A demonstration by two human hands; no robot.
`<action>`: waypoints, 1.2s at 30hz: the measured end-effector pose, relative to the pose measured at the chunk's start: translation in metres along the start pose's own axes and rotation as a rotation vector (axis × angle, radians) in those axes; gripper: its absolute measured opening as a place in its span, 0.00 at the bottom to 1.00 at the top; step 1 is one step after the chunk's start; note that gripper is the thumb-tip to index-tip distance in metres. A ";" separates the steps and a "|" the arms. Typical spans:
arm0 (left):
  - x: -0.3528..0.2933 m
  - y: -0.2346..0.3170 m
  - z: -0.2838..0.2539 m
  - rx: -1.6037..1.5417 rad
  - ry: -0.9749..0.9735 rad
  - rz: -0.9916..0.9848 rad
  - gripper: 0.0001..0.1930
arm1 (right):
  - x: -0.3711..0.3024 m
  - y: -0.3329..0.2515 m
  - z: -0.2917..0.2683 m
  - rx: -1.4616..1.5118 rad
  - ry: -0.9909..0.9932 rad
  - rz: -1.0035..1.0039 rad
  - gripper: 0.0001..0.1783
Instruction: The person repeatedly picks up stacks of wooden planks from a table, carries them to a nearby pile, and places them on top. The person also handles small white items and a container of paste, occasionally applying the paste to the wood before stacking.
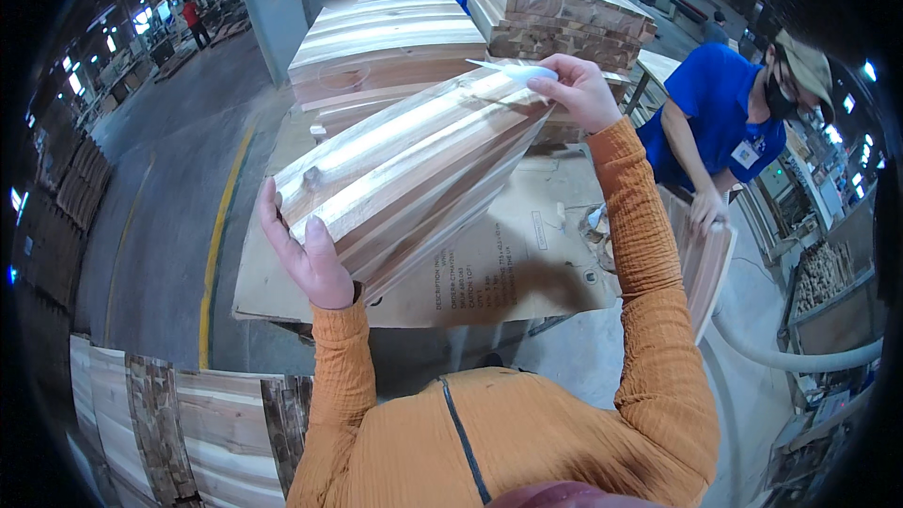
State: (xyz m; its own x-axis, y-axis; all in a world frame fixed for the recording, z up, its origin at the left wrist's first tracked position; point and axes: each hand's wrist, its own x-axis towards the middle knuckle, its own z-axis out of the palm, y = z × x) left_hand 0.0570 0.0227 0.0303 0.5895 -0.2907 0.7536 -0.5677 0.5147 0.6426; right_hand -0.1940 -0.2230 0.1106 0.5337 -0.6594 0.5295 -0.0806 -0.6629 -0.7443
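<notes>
A striped wooden panel point(414, 174) is held tilted above the cardboard-covered table, its long side slanting up toward the right. My left hand point(315, 259) grips its lower left end, thumb on the top face and fingers around the edge. At the upper right corner, my right hand point(578, 92) is closed on a small white tool with a thin pointed tip point(529, 72), lying over the panel's face. The tip points left. Whether my right fingers also grip the panel's corner is partly hidden.
Beneath the panel lies printed cardboard point(564, 263). Stacked wooden panels point(390, 33) and a taller stack point(564, 14) stand behind. At right, a co-worker in blue point(720, 103) handles another panel point(701, 254). More panels point(221, 414) lie lower left; a hose point(800, 357) curves at right.
</notes>
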 end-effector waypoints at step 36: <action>-0.004 0.006 -0.001 -0.019 -0.022 0.034 0.30 | 0.015 -0.014 0.006 -0.165 0.046 -0.135 0.16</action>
State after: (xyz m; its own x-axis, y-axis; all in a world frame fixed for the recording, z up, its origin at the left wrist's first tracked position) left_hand 0.0519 0.0277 0.0304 0.5577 -0.2902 0.7777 -0.5759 0.5395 0.6143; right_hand -0.1800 -0.2210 0.1265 0.5107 -0.5734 0.6406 -0.1498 -0.7931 -0.5904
